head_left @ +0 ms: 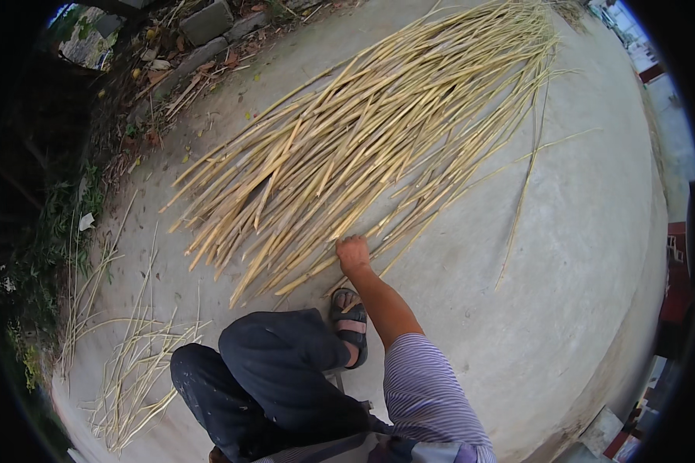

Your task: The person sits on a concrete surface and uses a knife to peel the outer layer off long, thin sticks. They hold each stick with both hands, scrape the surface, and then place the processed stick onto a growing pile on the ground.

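Observation:
A broad heap of long, dry yellow-tan stalks (363,139) lies spread on the concrete, its thicker cut ends toward me and its thin tips fanning out at the far right. My right hand (353,255) is down at the near edge of the heap, with its fingers curled closed around a stalk (305,276); its fingertips are partly hidden. The striped sleeve and bare forearm reach up from below. My left hand does not show.
My knees in dark trousers (278,347) and one sandalled foot (350,328) are close to the heap. Thinner loose stems (135,370) are scattered at the lower left. Stones (206,23), dry litter and plants border the left side. Grey concrete (579,255) extends to the right.

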{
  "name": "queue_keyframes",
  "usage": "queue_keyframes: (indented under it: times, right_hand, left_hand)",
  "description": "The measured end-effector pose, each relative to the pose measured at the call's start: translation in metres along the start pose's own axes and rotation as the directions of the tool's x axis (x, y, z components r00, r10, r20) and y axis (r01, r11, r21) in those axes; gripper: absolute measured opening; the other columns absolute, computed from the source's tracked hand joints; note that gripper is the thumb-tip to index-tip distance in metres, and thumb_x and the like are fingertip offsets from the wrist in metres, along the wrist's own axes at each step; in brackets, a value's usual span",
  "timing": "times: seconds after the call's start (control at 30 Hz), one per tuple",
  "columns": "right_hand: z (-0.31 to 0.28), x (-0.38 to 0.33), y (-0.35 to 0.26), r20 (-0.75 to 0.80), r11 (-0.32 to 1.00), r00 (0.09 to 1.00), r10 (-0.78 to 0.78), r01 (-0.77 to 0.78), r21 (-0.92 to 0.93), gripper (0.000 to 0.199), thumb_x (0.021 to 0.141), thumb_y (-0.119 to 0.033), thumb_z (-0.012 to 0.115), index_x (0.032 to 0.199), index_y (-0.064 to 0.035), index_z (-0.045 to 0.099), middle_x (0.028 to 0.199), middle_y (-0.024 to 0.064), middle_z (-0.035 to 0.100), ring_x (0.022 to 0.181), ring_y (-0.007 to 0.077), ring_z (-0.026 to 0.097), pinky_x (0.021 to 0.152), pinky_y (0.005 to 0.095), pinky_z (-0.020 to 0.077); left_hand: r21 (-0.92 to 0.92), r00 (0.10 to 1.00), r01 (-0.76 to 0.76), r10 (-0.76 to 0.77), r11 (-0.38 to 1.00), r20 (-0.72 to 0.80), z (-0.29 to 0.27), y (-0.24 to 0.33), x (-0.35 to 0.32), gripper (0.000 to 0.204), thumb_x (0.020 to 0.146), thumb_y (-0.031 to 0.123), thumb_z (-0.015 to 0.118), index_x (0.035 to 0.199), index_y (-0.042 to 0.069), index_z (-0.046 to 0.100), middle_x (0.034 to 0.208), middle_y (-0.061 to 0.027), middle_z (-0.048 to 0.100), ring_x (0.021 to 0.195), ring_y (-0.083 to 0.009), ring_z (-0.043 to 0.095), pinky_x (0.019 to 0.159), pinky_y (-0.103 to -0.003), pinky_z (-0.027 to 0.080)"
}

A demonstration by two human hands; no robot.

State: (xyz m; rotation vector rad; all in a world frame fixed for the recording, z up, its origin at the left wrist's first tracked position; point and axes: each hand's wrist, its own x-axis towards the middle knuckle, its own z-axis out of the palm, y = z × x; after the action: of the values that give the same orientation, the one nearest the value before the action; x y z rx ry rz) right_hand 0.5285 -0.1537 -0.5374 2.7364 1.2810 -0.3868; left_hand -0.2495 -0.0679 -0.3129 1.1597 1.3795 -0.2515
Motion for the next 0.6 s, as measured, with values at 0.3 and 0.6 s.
queue_keyframes:
  times: [0.3,0.6]
  right_hand:
    - [-0.138,-0.028,0.004,-0.364,0.918,0.853,-0.375,0.396,-0.016,0.016,0.067,-0.011,0.064,0.083,-0.0091,0.063,0.084,0.0081,0.057,0.086,0.0259,0.055,0.081,0.0404,0.0394]
    - [-0.305,-0.074,-0.06,-0.605,0.691,0.609,-0.512,0.711,0.13,0.017,0.071,-0.018,0.066,0.083,-0.009,0.06,0.079,0.0104,0.059,0.073,0.0303,0.061,0.062,0.042,0.047]
  left_hand:
    - [-0.147,0.928,-0.295,0.32,0.944,0.189,-0.035,-0.032,0.037,0.052,0.081,0.022,0.071,0.123,-0.005,0.054,0.103,-0.0105,0.069,0.084,-0.0185,0.066,0.072,-0.032,0.057]
    - [-0.02,0.863,-0.503,0.503,0.864,0.049,-0.013,-0.024,0.041,0.031,0.086,0.026,0.071,0.101,0.003,0.055,0.072,-0.0002,0.058,0.062,-0.0092,0.054,0.052,-0.025,0.047]
